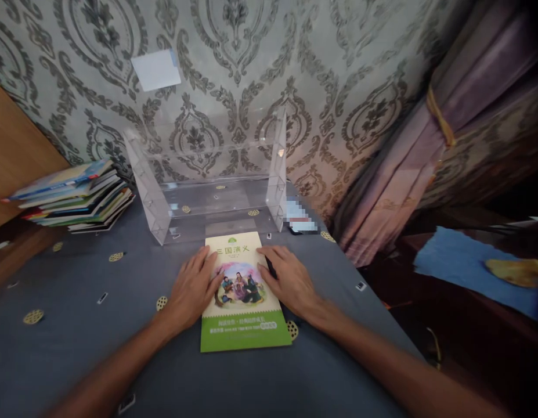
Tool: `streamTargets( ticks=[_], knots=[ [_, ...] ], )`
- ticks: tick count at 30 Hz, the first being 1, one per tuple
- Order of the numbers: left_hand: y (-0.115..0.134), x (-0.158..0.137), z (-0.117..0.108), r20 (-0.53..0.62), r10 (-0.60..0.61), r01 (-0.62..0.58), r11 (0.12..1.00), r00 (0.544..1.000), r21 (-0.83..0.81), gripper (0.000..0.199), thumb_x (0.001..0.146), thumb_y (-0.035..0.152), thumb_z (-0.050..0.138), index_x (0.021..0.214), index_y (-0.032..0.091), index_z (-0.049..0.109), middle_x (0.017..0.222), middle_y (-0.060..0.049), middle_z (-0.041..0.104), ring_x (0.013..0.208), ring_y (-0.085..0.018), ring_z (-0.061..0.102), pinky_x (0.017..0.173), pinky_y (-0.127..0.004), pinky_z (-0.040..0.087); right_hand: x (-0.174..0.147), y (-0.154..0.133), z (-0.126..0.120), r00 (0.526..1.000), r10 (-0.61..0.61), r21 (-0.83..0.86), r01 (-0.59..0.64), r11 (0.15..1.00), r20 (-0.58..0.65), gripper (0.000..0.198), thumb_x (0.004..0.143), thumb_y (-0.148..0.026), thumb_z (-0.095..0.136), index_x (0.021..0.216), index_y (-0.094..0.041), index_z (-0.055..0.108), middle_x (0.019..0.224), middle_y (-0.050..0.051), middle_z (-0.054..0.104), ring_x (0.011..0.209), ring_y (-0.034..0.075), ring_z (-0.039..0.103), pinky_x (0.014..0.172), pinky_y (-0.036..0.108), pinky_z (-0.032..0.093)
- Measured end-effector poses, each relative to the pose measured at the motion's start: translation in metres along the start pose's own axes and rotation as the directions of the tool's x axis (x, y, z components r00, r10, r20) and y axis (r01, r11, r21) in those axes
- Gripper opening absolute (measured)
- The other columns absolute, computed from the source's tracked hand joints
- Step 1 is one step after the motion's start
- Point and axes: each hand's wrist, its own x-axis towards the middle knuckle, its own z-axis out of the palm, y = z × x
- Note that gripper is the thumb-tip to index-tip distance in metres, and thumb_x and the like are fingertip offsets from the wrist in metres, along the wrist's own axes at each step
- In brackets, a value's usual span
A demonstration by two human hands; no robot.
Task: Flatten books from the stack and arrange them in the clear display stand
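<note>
A book (240, 290) with a cream and green cover lies face up on the dark cloth, its painted picture showing several figures. My left hand (190, 290) holds its left side, the thumb resting on the cover and the fingers along the edge. From the opposite side my right hand (292, 281) holds the right edge, thumb also on the cover. The undersides of both hands are hidden. Just beyond the top of the book stands a clear plastic rack (216, 168) with shelves and side panels.
A stack of books (77, 197) sits at the back left beside a wooden panel (20, 151). Right of the rack lies a phone-like object (300, 216), partly blurred. The table's right edge slopes toward a tied curtain (399, 157) and a blue cloth (464, 273).
</note>
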Motion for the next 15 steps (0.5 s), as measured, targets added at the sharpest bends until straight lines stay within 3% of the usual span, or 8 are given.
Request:
streamTargets(
  ticks=[5, 15],
  knots=[
    [-0.004, -0.001, 0.018, -0.029, 0.046, -0.045, 0.999, 0.999, 0.020, 0.052, 0.106, 0.044, 0.029, 0.143, 0.013, 0.048, 0.155, -0.019, 0.046, 0.147, -0.031, 0.040, 0.114, -0.050, 0.041, 0.000, 0.007, 0.011, 0.998, -0.065, -0.027, 0.064, 0.998, -0.021, 0.035, 0.097, -0.022, 0.046, 0.126, -0.015, 0.065, 0.132, 0.014, 0.067, 0.118, 0.032, 0.061, 0.098, 0.051, 0.050],
    [-0.002, 0.005, 0.017, -0.030, 0.026, -0.028, 0.998, 0.999, -0.059, 0.053, 0.104, 0.047, 0.031, 0.144, 0.016, 0.047, 0.155, -0.018, 0.047, 0.147, -0.031, 0.039, 0.117, -0.051, 0.036, 0.003, 0.015, 0.011, 0.993, -0.118, -0.090, 0.115, 0.989, -0.028, 0.038, 0.098, -0.025, 0.044, 0.129, -0.018, 0.065, 0.134, 0.016, 0.065, 0.114, 0.033, 0.062, 0.091, 0.052, 0.053]
  ],
)
